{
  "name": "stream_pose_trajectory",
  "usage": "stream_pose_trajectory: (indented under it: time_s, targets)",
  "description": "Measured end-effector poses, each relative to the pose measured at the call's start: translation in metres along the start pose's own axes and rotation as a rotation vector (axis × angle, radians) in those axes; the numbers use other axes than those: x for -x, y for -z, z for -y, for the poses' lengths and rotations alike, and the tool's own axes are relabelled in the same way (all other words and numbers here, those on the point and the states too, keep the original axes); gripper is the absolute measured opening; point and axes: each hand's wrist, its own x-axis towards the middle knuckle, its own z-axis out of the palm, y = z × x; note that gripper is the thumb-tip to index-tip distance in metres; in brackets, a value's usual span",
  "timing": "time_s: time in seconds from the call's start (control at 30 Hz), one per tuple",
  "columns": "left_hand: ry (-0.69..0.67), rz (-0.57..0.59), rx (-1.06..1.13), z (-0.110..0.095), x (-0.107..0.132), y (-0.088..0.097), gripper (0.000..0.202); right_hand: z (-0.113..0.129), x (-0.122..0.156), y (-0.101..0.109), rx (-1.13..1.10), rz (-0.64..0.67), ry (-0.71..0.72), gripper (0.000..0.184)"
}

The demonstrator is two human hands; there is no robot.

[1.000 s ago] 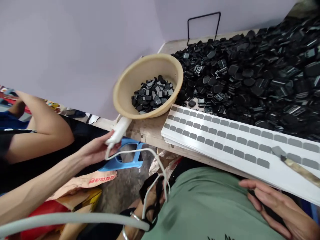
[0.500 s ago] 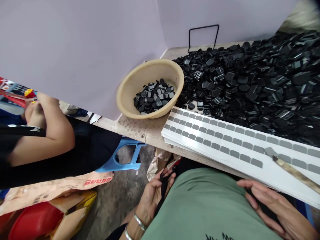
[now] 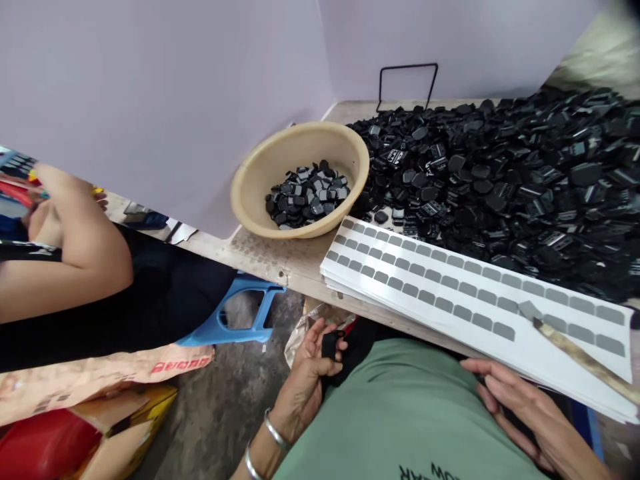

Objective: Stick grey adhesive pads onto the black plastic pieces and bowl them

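We find the left hand (image 3: 307, 367) below the near left corner of the sheet stack (image 3: 530, 350). Its thumb and fingers are pinched on a small black piece (image 3: 330, 344), held off the table and over the floor. The right hand (image 3: 520, 407) lies under the stack's near edge, fingers stretched flat and gripping nothing that we can make out.

- **Risk one:** the pinch looks light. A slip would drop the piece to the floor beneath that corner.
- **Risk two:** the stack appears to overhang the table edge. A rising hand could knock it and send the blade tool (image 3: 575, 347), which lies on its right end, sliding toward the lap.
- **Risk three:** the beige bowl (image 3: 275, 160), just left of the stack, sits near the table's edge, where a bump could tip it.
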Motion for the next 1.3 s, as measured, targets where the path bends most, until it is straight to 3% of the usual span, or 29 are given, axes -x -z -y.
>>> stream_pose_trajectory:
  time_s: [0.1, 0.3, 0.43, 0.53, 0.63, 0.73, 0.8, 0.83, 0.9, 0.97, 1.03, 1.07, 1.13, 1.2, 1.3]
  targets:
    - [-0.009, 0.032, -0.048, 0.003, 0.001, -0.005, 0.086, 0.006, 0.006, 0.000, -0.012, 0.077, 0.006, 0.046]
    - [-0.019, 0.173, -0.152, -0.007, 0.001, -0.018, 0.050, 0.004, 0.007, -0.003, -0.046, 0.019, 0.029, 0.047]
    - [-0.039, 0.320, -0.410, -0.016, -0.004, -0.024, 0.030, 0.005, 0.008, -0.009, -0.043, 0.010, 0.129, 0.048]
    - [-0.105, 0.321, -0.623, -0.027, -0.012, -0.023, 0.032, 0.010, 0.015, -0.008, 0.076, -0.021, 0.243, 0.046]
    - [-0.334, 0.123, -0.819, -0.048, -0.017, -0.009, 0.046, 0.011, 0.024, 0.002, 0.256, -0.115, 0.354, 0.042]
    - [-0.658, -0.289, -1.108, -0.066, -0.016, 0.011, 0.054, 0.005, 0.031, 0.010, 0.383, -0.205, 0.385, 0.039]
    - [-0.828, -0.385, -1.223, -0.063, -0.014, 0.016, 0.052, 0.004, 0.032, 0.010, 0.422, -0.236, 0.391, 0.040]
    - [-0.878, -0.324, -1.225, -0.057, -0.014, 0.012, 0.050, 0.004, 0.031, 0.008, 0.440, -0.232, 0.410, 0.041]
    - [-0.843, -0.024, -1.139, -0.040, -0.014, -0.005, 0.041, 0.008, 0.024, 0.001, 0.486, -0.159, 0.488, 0.041]
    - [-0.529, 0.378, -1.053, -0.022, -0.018, -0.030, 0.034, 0.013, 0.015, -0.008, 0.540, -0.015, 0.568, 0.041]
    - [-0.220, 0.639, -0.938, -0.009, -0.023, -0.053, 0.037, 0.017, 0.009, -0.014, 0.581, 0.086, 0.582, 0.043]
    - [-0.108, 0.693, -0.872, -0.005, -0.026, -0.061, 0.039, 0.019, 0.007, -0.016, 0.592, 0.108, 0.569, 0.045]
    - [-0.016, 0.705, -0.756, 0.001, -0.029, -0.070, 0.041, 0.022, 0.008, -0.019, 0.598, 0.127, 0.534, 0.049]
    - [-0.059, 0.717, -0.715, 0.006, -0.031, -0.074, 0.039, 0.025, 0.012, -0.021, 0.592, 0.171, 0.527, 0.052]
    - [-0.203, 0.866, -0.796, 0.011, -0.028, -0.078, 0.030, 0.030, 0.016, -0.024, 0.581, 0.264, 0.545, 0.060]
